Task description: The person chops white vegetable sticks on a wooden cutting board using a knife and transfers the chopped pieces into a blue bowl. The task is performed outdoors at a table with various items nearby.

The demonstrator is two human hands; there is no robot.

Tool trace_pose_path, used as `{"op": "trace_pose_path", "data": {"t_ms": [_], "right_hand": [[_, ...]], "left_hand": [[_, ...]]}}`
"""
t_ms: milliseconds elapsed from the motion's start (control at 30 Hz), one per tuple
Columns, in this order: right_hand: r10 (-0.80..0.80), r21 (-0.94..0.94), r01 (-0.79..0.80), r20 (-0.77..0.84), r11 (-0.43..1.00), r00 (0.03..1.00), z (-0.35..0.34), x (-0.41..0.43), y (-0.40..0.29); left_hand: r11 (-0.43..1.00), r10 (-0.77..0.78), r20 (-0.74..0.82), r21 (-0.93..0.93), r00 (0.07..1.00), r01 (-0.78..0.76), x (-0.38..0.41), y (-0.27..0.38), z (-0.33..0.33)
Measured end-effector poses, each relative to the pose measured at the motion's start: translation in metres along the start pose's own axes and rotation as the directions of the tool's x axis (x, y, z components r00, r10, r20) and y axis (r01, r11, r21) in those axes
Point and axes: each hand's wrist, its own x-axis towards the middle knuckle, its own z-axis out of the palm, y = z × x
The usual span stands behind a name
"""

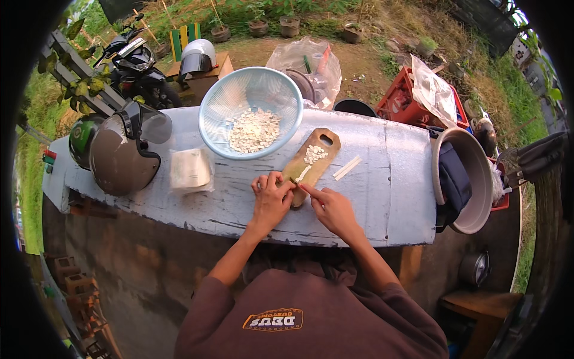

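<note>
A wooden cutting board [319,172] with a handle slot lies aslant on the table before me. My right hand [334,211] grips a small knife with a red handle [320,201], its blade mostly hidden near the board. Fingers of my left hand [272,197] rest on the board's left edge and hold the near end of a pale flat strip [303,173]. Small cut pieces [315,154] form a heap farther up the board. To its right lie loose uncut strips [347,168]. Beyond my left hand, a light-blue plastic colander [205,130] holds many similar pale pieces [255,132].
A clear plastic packet [192,169] of pale flat material sits left on the metal-topped table [233,202]. Motorcycle helmets [121,152] stand farther left. A large basin [482,193] with a dark bag [453,175] is at the right end. Behind are a red crate [399,96] and a plastic sack [332,85].
</note>
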Motion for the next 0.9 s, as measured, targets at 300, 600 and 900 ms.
{"op": "trace_pose_path", "data": {"t_ms": [300, 600, 900], "right_hand": [[0.029, 0.031, -0.030, 0.037, 0.999, 0.999, -0.008, -0.023, 0.010], [-0.021, 0.034, 0.020, 0.029, 0.999, 0.999, 0.010, -0.002, 0.002], [0.018, 0.061, -0.019, 0.016, 0.998, 1.000, -0.005, -0.024, 0.004]], "left_hand": [[1.000, -0.007, -0.038, -0.012, 0.999, 0.007, -0.001, 0.000, 0.000], [1.000, -0.015, -0.028, 0.019, 0.999, 0.016, -0.005, -0.002, -0.002], [0.999, -0.032, -0.060, -0.016, 0.998, 0.031, -0.013, -0.003, 0.000]]}}
